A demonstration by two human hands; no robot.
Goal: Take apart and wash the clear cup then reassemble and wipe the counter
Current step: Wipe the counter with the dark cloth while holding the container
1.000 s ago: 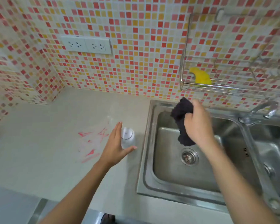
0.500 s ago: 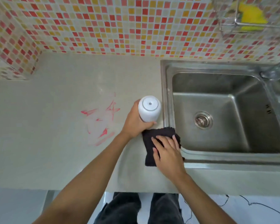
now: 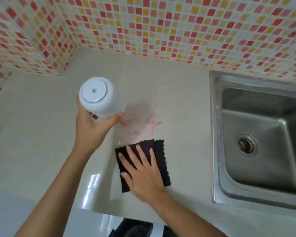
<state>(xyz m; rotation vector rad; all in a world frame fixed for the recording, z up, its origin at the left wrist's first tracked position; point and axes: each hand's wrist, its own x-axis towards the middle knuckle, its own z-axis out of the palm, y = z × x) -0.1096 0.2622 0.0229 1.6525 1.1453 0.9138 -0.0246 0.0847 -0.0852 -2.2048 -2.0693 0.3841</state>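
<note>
Cup (image 3: 99, 97) with its white lid on was held up off the counter (image 3: 32, 134) in the left hand (image 3: 91, 129), the fingers wrapped round its lower body and the lid tilted toward the camera; it was judged to be kept in the air so that the surface beneath lay free for wiping. From the lid being in place, the washing and reassembly were judged done, with the wiping left. A dark cloth (image 3: 158, 159), folded roughly square, was pressed flat to the counter under the right hand (image 3: 143, 170), whose fingers were spread wide across it rather than closed round it, a hold judged suited to pushing the cloth along with even pressure. Red marks (image 3: 143, 124) were seen on the counter just beyond the far edge of the cloth, between cloth and cup, and partly under the shadow of the cup. The cloth was therefore judged to be set where a forward stroke would carry it over them. Whether the marks were wet or dried could not be told. A steel sink (image 3: 263, 142) lay well to the right, apart from both hands, and tiled wall (image 3: 161, 26) closed the counter at the back and left.
</note>
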